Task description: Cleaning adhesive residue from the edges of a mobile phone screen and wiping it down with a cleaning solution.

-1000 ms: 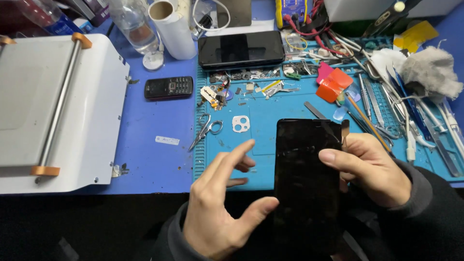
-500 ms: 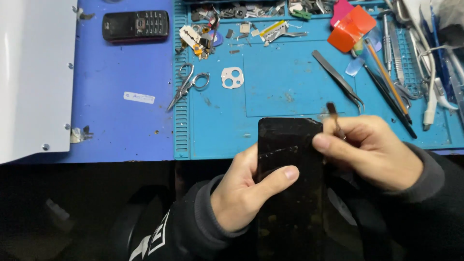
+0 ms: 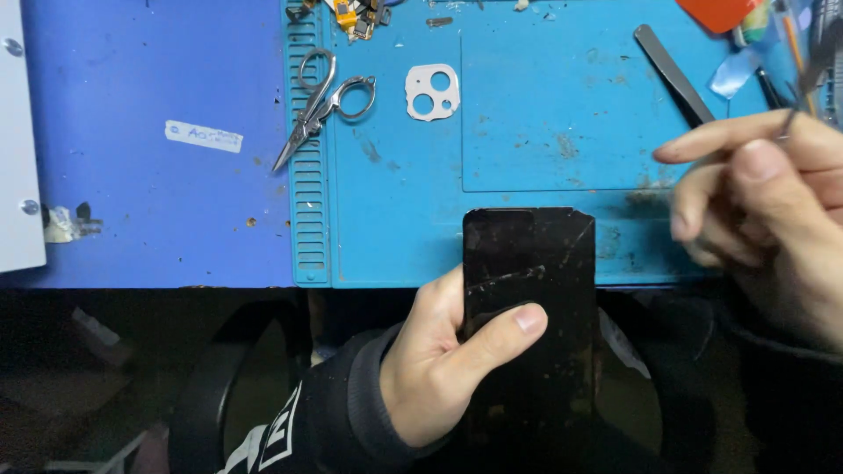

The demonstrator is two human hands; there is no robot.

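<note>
At near centre, left hand [image 3: 439, 369] is grasping a cracked black phone [image 3: 531, 298], thumb lying across its glass, over the blue mat's [image 3: 395, 219] near edge. Right hand [image 3: 773, 211] is pinching a thin tool [image 3: 803, 96], blurred, right of phone.

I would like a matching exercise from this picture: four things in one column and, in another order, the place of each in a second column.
Things:
1. black phone
2. scissors
3. white camera frame
4. thin tool

Places:
A. lying on the blue mat, to the right of the scissors
B. between the fingers of the right hand
C. held in the left hand, thumb across the cracked glass
D. lying across the ribbed left edge of the mat

Pairs: 1-C, 2-D, 3-A, 4-B
</note>
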